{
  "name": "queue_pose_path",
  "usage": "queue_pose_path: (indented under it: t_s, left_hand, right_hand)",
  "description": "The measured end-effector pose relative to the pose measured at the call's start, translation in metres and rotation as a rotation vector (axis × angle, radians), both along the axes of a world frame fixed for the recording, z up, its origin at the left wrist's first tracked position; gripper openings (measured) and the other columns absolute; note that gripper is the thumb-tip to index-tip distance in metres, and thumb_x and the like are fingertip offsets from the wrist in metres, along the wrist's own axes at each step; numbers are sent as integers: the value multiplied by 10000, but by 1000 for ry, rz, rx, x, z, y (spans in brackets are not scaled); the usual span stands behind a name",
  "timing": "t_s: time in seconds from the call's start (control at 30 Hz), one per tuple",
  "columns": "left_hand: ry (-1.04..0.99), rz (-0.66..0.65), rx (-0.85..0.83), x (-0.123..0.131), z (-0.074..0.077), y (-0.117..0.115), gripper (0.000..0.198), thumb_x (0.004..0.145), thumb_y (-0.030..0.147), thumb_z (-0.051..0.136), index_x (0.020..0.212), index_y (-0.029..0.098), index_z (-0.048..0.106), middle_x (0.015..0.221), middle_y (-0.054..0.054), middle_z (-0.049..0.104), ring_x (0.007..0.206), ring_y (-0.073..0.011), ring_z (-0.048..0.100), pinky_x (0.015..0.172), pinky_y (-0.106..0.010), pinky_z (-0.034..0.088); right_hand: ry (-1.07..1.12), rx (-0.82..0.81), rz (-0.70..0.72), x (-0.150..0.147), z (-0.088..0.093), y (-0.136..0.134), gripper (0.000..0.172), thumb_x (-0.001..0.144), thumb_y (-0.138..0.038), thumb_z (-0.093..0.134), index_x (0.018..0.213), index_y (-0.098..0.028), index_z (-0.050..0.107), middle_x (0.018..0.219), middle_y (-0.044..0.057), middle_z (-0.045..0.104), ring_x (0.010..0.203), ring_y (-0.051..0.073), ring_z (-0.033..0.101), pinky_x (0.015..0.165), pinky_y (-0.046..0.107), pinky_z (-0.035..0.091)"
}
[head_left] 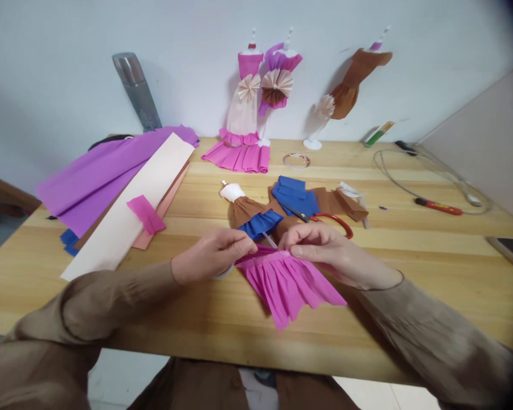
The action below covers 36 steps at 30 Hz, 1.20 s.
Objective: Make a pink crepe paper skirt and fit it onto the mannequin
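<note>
A pleated pink crepe paper skirt [288,282] hangs between my two hands above the front of the table. My left hand [216,254] pinches its gathered top edge at the left end. On the right part of the same edge, my right hand [324,250] is closed with thumb and fingers together. Just beyond lies a small white dress form [233,192] on its side, wearing a brown skirt [250,212] with a blue ruffle [260,224]. Red-handled scissors [333,219] rest behind my right hand, partly hidden by it. A round whitish thing under my left wrist is mostly covered.
Purple crepe paper [115,171] and a long cream strip [140,193] with a pink scrap [146,214] lie at left. Blue paper [296,193] sits on brown paper [335,204]. Dressed forms [248,108] and a grey bottle [136,91] stand behind. A cable [384,168] and red-handled tool [439,206] lie right.
</note>
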<state>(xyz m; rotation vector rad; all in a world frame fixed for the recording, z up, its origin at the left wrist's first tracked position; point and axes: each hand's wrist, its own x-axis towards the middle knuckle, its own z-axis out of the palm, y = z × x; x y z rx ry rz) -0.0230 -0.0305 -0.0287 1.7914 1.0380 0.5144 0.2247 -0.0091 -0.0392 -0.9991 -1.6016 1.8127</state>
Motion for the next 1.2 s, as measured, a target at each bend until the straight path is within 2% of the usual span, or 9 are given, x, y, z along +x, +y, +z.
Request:
queue_pose_path:
  t_s: [0.07,0.17,0.33,0.47,0.57,0.67,0.87,1.03,1.2]
  left_hand:
    - [51,-6,102,-8,3,-6,302,915,352,455,851,129,646,749,-28,624,709,-134,546,691,-261,423]
    - [182,-155,303,-21,1,-15,156,871,246,527,805,139,619,894,-73,653,836,-165,577,795,-290,451]
    - [535,-275,649,-33,-16,-32,100,826,118,518,753,148,579,854,-79,619,832,-209,537,836,-370,458]
    - [569,-299,671,-38,-7,-45,113,837,106,482,776,160,560,817,-59,611,803,-194,524,821,-352,451]
    - [490,-261,499,-42,18,-56,122,831,104,476,734,174,500,782,-20,586,736,-146,506,700,-276,426]
    - [448,-188,328,-48,47,-65,176,817,113,476,661,179,429,696,10,513,670,-114,475,606,-232,385]
    - [253,-114,55,-61,77,-57,65,733,172,461,672,181,439,1078,-65,656,1027,-188,581,913,-301,478]
    - [313,-117,-477,-51,73,-21,140,694,311,509,703,174,538,743,-13,631,790,-177,630,706,-262,509]
    - [194,-75,-765,-35,46,9,130,628,277,566,705,184,518,617,18,590,652,-164,626,697,-319,541]
  right_hand:
    - [-27,77,46,-1,5,-2,325,784,-456,738,704,-167,614,716,36,608,665,138,534,621,277,416]
    - [-87,247,135,-6,17,-9,322,847,-444,672,698,-167,602,719,59,629,662,146,554,610,276,444]
    - [-147,667,243,-14,36,-27,174,912,-208,579,746,-161,594,705,31,632,640,108,568,597,220,452]
    - [-164,818,307,-15,42,-38,122,906,-122,559,796,-164,592,729,19,623,669,97,565,612,209,437]
    - [-125,720,368,-11,43,-40,114,917,-141,564,812,-168,602,767,31,648,712,107,592,650,218,459]
    - [-11,475,343,-5,42,-37,140,932,-253,592,816,-178,610,800,41,664,753,122,621,683,233,486]
    - [160,-20,207,-6,32,-29,275,860,-413,692,763,-168,616,843,59,662,779,134,619,679,234,480]
    - [101,-250,63,-10,21,-16,272,770,-370,788,746,-151,628,659,-17,544,555,51,451,511,175,334]
    - [-22,-192,-55,0,21,-4,333,701,-397,833,714,-146,614,624,-31,513,531,47,411,493,182,290]
